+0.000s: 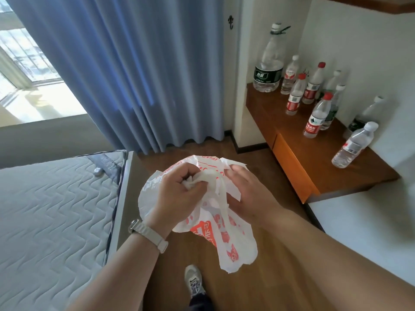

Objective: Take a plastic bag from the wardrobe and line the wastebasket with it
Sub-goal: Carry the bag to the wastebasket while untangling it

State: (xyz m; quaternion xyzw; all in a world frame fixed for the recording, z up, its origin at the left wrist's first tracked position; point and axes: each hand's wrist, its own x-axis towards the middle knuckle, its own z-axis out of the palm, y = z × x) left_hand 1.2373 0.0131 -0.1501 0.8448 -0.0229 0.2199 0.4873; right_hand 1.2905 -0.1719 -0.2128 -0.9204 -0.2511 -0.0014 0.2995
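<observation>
At frame centre, the left hand (177, 191) and right hand (249, 191) both clutch one crumpled plastic bag (224, 234); ten bottles (315, 118) stand on the worktop (292, 135) at right.

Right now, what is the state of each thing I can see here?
plastic bag: crumpled, held by both hands
left hand: closed on bag
right hand: gripping bag
curtain: partly drawn, window uncovered at left
bottles: upright, capped
drawer: shut

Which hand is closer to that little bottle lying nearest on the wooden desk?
The right hand. It holds the plastic bag just left of the desk, nearer the bottle; the left hand grips the bag farther left, beside the mattress.
</observation>
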